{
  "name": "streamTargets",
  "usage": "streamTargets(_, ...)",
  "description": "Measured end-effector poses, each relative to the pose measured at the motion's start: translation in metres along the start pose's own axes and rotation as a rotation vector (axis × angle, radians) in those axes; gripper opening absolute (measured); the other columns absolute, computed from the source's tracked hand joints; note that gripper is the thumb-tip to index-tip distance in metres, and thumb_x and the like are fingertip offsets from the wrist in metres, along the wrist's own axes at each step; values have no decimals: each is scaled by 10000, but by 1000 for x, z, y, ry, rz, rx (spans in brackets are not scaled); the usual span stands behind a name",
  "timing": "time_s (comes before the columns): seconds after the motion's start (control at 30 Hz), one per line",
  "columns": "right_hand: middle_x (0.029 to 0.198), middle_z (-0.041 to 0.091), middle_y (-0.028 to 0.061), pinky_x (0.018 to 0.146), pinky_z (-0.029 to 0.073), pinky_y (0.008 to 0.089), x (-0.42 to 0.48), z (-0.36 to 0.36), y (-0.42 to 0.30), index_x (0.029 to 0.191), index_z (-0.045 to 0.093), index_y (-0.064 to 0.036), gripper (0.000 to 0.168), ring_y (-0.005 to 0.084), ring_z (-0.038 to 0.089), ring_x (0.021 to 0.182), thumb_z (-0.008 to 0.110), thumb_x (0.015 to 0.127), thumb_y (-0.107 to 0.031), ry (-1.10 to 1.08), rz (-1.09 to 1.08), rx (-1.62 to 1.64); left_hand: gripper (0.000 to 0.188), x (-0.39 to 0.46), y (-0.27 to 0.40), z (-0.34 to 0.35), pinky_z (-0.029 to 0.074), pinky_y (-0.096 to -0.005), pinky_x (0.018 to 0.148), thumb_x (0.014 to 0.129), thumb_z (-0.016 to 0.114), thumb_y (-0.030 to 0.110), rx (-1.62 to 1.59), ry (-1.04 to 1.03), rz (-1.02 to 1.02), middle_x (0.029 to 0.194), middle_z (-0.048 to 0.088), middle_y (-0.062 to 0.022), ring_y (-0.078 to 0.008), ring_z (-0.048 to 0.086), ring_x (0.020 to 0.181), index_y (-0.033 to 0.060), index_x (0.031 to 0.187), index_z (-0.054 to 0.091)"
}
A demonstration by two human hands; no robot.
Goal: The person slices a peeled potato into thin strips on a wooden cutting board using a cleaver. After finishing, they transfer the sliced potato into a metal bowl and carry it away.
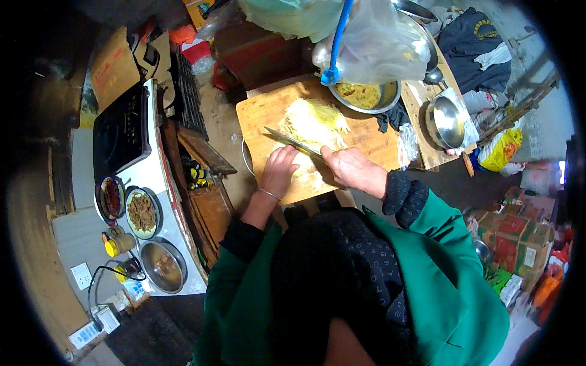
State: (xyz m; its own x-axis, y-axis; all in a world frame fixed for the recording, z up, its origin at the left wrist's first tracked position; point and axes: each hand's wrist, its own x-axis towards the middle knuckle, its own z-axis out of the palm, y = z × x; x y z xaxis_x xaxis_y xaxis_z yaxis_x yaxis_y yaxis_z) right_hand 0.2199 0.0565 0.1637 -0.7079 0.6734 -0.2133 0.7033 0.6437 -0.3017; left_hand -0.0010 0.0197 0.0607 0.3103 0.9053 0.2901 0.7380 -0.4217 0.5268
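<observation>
My right hand [352, 167] is closed around the handle of a kitchen knife [290, 140]. The blade slants up and left across a wooden cutting board [375, 142]. Beyond the blade lies a heap of pale yellow vegetable shreds [316, 118], probably potato. On the near side, my left hand [278, 170] has its fingertips close to the blade and holds down pale vegetable slices [303, 165]. These are partly covered by the fingers and the knife. A steel basin [388, 98] of yellowish liquid with red bits stands at the board's far right corner.
A clear plastic bag [384, 50] and a blue strap [341, 36] hang over the basin. At right, a steel bowl [445, 121] sits on a wooden board. The left counter holds an induction cooker [120, 132], a plate of brown strips [142, 212] and a metal bowl [162, 265].
</observation>
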Motion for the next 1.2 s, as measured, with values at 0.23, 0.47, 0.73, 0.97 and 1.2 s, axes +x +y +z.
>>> streamTargets(0.23,644,628,176,531,499,441,2,-6,-3,994,446,21,320,362,645,634,615,747,-91,-33,-10,15,379,-2,1,-1,410,-394,984,792,686,170,-30,-8,-39,1178,575,-127,-313,507,1131,37,1134,592)
streamTargets(0.47,647,631,174,534,501,441,3,-6,-3,1001,448,24,340,354,648,635,629,740,-98,-12,-30,24,382,-1,2,-2,419,-403,979,797,685,165,-65,-29,-91,1189,574,-137,-321,510,1141,34,1143,589)
streamTargets(0.73,643,623,173,533,492,445,4,-8,-3,992,445,31,329,355,639,627,623,748,-100,-22,-55,24,388,-2,2,-4,419,-401,981,799,685,173,-101,-17,-119,1187,576,-140,-325,511,1138,31,1147,589)
streamTargets(0.97,612,602,169,525,487,448,3,-14,-3,970,443,22,292,363,632,620,611,760,-94,-15,-61,38,401,-2,0,-2,420,-404,973,796,692,185,-129,21,-97,1190,576,-146,-323,515,1128,38,1155,593)
streamTargets(1.2,623,615,174,516,490,452,6,-13,-4,968,446,18,288,365,635,611,608,759,-98,-34,-32,28,392,-1,-1,-5,420,-411,968,813,678,198,-139,-12,-122,1179,582,-156,-332,517,1122,23,1150,584)
